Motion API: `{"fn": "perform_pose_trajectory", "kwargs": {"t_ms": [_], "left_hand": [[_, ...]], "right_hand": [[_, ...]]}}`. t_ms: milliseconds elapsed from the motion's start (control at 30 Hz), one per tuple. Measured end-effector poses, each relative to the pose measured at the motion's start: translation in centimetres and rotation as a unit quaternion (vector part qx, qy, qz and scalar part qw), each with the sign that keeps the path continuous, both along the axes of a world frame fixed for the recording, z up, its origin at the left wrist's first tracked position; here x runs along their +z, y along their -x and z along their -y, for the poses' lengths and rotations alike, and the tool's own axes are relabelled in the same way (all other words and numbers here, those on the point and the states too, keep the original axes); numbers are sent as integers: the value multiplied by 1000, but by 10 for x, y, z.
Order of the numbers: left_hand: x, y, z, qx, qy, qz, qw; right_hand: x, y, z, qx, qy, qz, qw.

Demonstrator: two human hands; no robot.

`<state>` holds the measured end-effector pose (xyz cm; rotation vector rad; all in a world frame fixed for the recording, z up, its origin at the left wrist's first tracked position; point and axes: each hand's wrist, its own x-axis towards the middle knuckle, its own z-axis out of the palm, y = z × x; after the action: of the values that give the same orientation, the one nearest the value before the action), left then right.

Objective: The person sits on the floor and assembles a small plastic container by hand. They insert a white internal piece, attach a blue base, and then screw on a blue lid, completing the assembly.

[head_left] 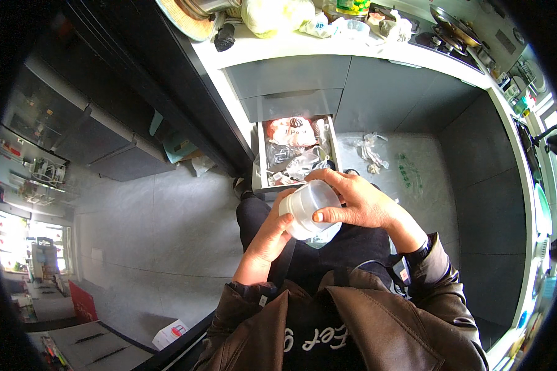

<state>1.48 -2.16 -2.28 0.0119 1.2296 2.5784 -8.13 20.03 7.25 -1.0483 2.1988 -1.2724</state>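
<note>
Both my hands hold a round, translucent plastic tub (320,196) in front of my lap, tilted on its side. My left hand (267,234) grips its whitish rim end, the thumb pressed on the edge. Around the other end curve the fingers and thumb of my right hand (364,201). Whether a second tub is nested inside, I cannot tell. Just beyond my hands a low drawer (335,139) stands pulled out. In it lie a red and white bag (291,132) and several crumpled see-through plastic bags (303,162).
Crumpled plastic bags (371,151) lie on the grey floor right of the drawer. Above it runs a white counter (278,49) with a pale green bag (272,17) and a dark pan (453,26). At lower left stands a white box (170,334).
</note>
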Motion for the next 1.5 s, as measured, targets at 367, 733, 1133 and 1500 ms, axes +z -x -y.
{"fn": "perform_pose_trajectory", "kwargs": {"t_ms": [367, 733, 1133, 1500], "left_hand": [[-1, 7, -1, 35, 15, -59, 998], [-1, 0, 7, 53, -127, -38, 990], [-2, 1, 8, 46, -188, -7, 981], [-16, 23, 10, 43, -224, 22, 973]], "right_hand": [[2, 0, -2, -38, 27, 78, 996], [-11, -3, -2, -30, 231, 236, 943], [-20, -2, -2, -22, 290, 307, 906], [-35, 16, -13, -83, 389, 387, 832]]}}
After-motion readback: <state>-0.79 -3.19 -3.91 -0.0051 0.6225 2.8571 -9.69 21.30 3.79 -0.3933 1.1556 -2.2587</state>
